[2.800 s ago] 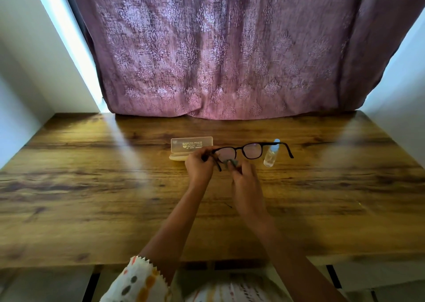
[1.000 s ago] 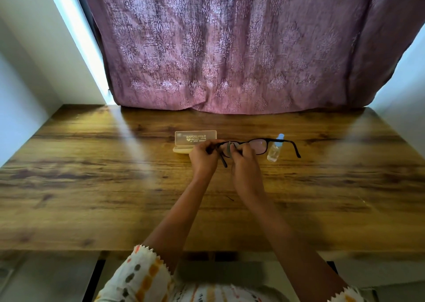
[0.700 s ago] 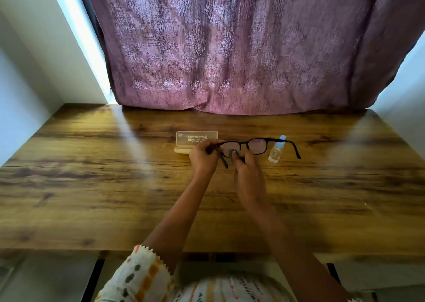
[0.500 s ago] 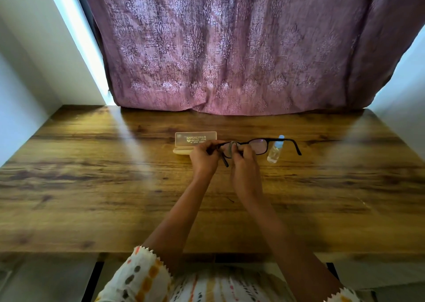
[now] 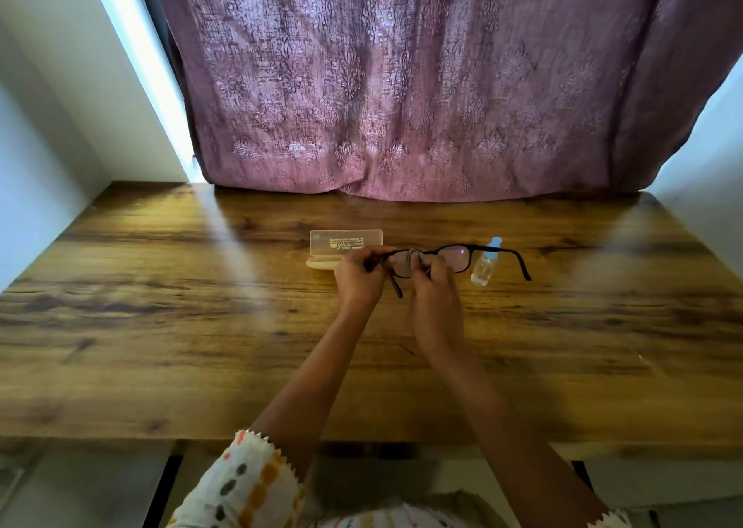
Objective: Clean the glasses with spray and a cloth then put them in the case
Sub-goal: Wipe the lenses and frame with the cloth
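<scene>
**A:** In the head view, where are the glasses?

**B:** The glasses (image 5: 457,255) are held just above the tabletop (image 5: 201,326), straight ahead of the person, with both temples unfolded. One temple reaches out to the right past the spray bottle (image 5: 484,265), which sits on the wood. I cannot tell whether the two touch.

**A:** And the hands?

**B:** The left hand (image 5: 358,282) has its fingers curled round the frame at its left corner, by the hinge. That temple hangs down between the two hands. The right hand (image 5: 436,288) pinches a small grey-green cloth (image 5: 411,260) folded over the lens nearest the left hand.

**A:** The case?

**B:** The case (image 5: 345,242) lies just behind the left hand and appears open, with its translucent lid standing up. A mauve curtain (image 5: 402,85) hangs behind it.

**A:** How will the glasses handle?

**B:** Light, I'd judge. They should be stiff along the rims and loose at the hinges. The lenses will be slick, more so if damp with spray, and easy to smear or scratch. The sound hold is the one the left hand has: the rim corner, never the flat of a lens. The cloth wants only gentle pressure from both sides so the frame doesn't twist. The temples need folding before the glasses go into the case.
</scene>
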